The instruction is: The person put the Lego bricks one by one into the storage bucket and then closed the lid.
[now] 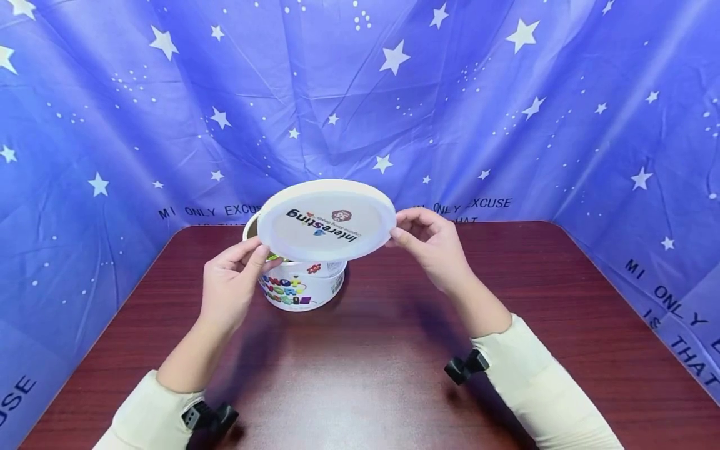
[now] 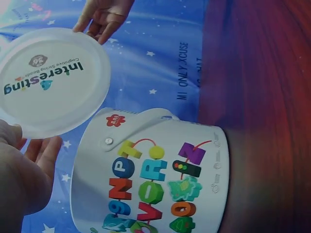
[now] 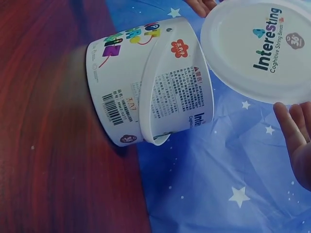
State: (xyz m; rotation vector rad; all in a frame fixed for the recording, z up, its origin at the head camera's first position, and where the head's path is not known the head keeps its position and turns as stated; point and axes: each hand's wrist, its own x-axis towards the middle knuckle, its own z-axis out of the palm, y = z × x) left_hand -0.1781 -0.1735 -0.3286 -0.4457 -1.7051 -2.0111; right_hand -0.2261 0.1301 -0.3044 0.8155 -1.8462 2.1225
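Observation:
A round white lid [image 1: 326, 220] printed "Interesting" is held tilted above a white bucket [image 1: 300, 294], partly covering its mouth in the head view. My left hand [image 1: 230, 284] pinches the lid's near left rim between thumb and fingers. At the opposite side, my right hand [image 1: 433, 247] pinches the rim the same way. Colourful letters and bead pictures cover the bucket's side [image 2: 150, 179], and its white handle [image 3: 148, 92] hangs down against the wall. Something yellow-green shows inside the bucket just under the lid; most of its contents are hidden.
The bucket stands on a dark red-brown wooden table [image 1: 360, 375], toward the back edge. A blue curtain [image 1: 337, 94] with white stars hangs behind and on both sides. Black wrist cameras [image 1: 210, 417] are strapped over the pale sleeves [image 1: 540, 375].

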